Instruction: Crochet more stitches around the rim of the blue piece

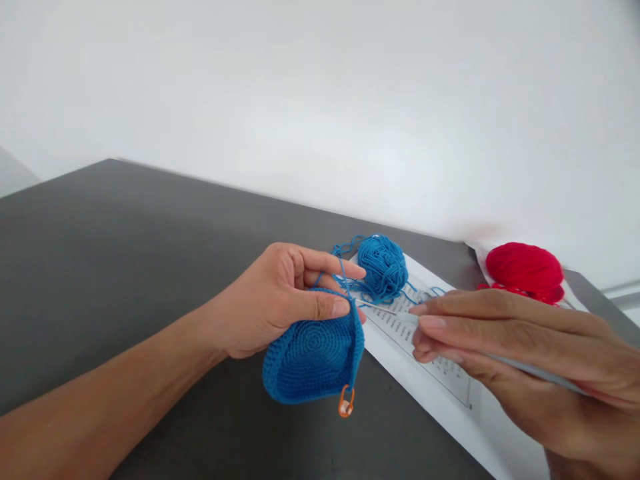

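My left hand (pixel 290 287) pinches the upper edge of a round blue crochet piece (pixel 315 347), thumb in front, with blue yarn running over the raised index finger. The piece curls up at its rim like a shallow bowl, its spiral rows facing me. From its lower right edge hangs an orange stitch marker (pixel 346 402). Closed round the grey handle of a crochet hook (pixel 407 318) is my right hand (pixel 500 340). The hook's metal shaft points left and meets the edge of the piece near my left thumb; its tip is hidden at the stitches.
Behind my hands a ball of blue yarn (pixel 383 268) lies on a printed sheet of paper (pixel 400 380). Farther right sits a ball of red yarn (pixel 525 270) on something white. The dark grey table (pixel 150 253) ends at a white wall (pixel 300 100).
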A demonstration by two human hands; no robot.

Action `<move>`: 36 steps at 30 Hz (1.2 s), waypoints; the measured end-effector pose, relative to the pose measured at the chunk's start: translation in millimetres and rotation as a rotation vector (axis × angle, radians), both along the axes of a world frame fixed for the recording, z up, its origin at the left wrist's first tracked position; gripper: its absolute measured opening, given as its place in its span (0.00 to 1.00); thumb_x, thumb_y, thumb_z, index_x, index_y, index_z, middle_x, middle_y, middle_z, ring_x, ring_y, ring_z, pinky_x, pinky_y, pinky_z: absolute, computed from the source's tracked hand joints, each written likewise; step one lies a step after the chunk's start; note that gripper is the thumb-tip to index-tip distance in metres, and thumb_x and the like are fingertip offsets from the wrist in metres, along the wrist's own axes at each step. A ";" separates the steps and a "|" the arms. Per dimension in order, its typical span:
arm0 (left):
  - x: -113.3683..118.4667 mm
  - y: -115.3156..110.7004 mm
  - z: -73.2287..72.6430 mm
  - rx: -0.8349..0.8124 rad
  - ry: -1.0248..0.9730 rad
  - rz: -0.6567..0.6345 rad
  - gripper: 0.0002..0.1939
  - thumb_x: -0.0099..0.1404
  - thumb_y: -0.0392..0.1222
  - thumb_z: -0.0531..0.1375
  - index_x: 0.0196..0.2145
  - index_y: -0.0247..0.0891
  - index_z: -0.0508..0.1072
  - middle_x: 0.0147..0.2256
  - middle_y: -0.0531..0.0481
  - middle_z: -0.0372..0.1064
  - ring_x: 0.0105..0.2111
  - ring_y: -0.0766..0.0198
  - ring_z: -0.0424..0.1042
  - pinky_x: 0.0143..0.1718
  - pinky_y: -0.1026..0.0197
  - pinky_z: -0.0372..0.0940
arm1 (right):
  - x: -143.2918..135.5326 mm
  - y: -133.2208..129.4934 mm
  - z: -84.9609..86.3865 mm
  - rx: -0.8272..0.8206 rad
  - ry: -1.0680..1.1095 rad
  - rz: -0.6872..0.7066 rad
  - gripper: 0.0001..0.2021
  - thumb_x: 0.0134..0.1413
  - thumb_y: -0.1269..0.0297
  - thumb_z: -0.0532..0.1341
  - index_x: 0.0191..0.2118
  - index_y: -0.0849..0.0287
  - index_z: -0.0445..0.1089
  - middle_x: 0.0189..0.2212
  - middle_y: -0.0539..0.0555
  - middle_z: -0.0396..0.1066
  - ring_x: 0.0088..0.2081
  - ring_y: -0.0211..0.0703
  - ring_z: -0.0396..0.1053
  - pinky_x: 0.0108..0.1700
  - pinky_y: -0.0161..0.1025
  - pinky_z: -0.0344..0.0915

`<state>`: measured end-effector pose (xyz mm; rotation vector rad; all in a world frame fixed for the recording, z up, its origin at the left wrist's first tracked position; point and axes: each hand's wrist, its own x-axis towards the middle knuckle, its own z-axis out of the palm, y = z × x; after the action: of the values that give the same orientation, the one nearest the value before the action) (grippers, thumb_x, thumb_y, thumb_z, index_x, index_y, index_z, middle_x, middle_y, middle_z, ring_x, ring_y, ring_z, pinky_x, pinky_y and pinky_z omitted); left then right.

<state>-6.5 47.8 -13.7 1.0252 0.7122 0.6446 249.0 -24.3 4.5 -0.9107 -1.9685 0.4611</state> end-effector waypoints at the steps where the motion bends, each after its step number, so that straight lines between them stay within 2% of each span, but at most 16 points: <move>1: -0.1 0.1 -0.1 -0.001 -0.001 -0.004 0.17 0.59 0.31 0.73 0.48 0.32 0.84 0.33 0.40 0.85 0.27 0.66 0.79 0.28 0.71 0.72 | -0.2 0.3 1.0 -0.013 0.008 0.006 0.21 0.56 0.76 0.70 0.52 0.47 0.83 0.36 0.55 0.85 0.31 0.53 0.83 0.27 0.45 0.83; 6: 0.8 0.1 -0.3 -0.023 -0.050 -0.024 0.12 0.60 0.29 0.71 0.43 0.33 0.85 0.32 0.41 0.85 0.25 0.66 0.79 0.26 0.70 0.72 | -2.3 2.2 3.4 -0.064 0.083 0.029 0.17 0.57 0.75 0.70 0.49 0.49 0.84 0.30 0.56 0.83 0.29 0.53 0.82 0.23 0.45 0.80; 13: 0.8 1.2 -1.8 -0.005 -0.066 -0.058 0.12 0.61 0.29 0.71 0.43 0.34 0.86 0.32 0.42 0.86 0.25 0.65 0.81 0.26 0.71 0.72 | -0.5 2.2 -3.3 -0.112 0.140 0.025 0.15 0.59 0.71 0.72 0.50 0.48 0.84 0.31 0.56 0.83 0.27 0.50 0.80 0.21 0.43 0.80; 16: 1.0 1.8 -2.4 -0.007 -0.063 -0.066 0.12 0.61 0.28 0.71 0.43 0.33 0.86 0.32 0.41 0.86 0.25 0.66 0.80 0.27 0.71 0.73 | -0.7 4.0 0.2 -0.114 0.127 0.050 0.16 0.57 0.74 0.71 0.49 0.50 0.85 0.30 0.56 0.83 0.27 0.50 0.81 0.21 0.41 0.80; 22: 1.2 1.3 -0.7 -0.017 -0.038 -0.067 0.11 0.61 0.28 0.70 0.41 0.32 0.86 0.31 0.41 0.85 0.24 0.67 0.79 0.26 0.71 0.73 | -0.4 4.5 11.7 -0.071 0.040 0.092 0.21 0.55 0.80 0.68 0.49 0.51 0.84 0.35 0.58 0.85 0.28 0.51 0.83 0.23 0.40 0.82; 26: -0.6 0.8 -1.5 -0.005 -0.022 -0.095 0.10 0.61 0.29 0.71 0.42 0.33 0.86 0.32 0.41 0.85 0.25 0.67 0.79 0.27 0.71 0.74 | 1.1 1.8 11.1 -0.100 0.044 0.116 0.20 0.55 0.81 0.67 0.49 0.53 0.85 0.36 0.59 0.85 0.27 0.51 0.83 0.24 0.39 0.82; 31: -0.2 2.6 -3.3 -0.014 -0.053 -0.122 0.11 0.61 0.27 0.70 0.42 0.33 0.86 0.32 0.41 0.86 0.27 0.66 0.81 0.29 0.70 0.75 | 1.4 0.2 4.1 -0.121 0.118 0.049 0.15 0.56 0.74 0.73 0.48 0.51 0.85 0.32 0.56 0.84 0.27 0.49 0.81 0.24 0.39 0.81; 36: 0.9 3.1 -3.1 -0.040 -0.108 -0.151 0.10 0.61 0.26 0.70 0.41 0.32 0.86 0.32 0.42 0.86 0.28 0.65 0.81 0.30 0.69 0.76 | 3.4 1.6 -2.5 -0.226 0.265 0.105 0.11 0.61 0.71 0.71 0.48 0.55 0.85 0.29 0.57 0.82 0.26 0.45 0.79 0.23 0.37 0.79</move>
<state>-5.6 50.8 -16.8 0.9891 0.5462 0.5480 252.4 -22.7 2.0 -0.8381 -1.7497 0.8348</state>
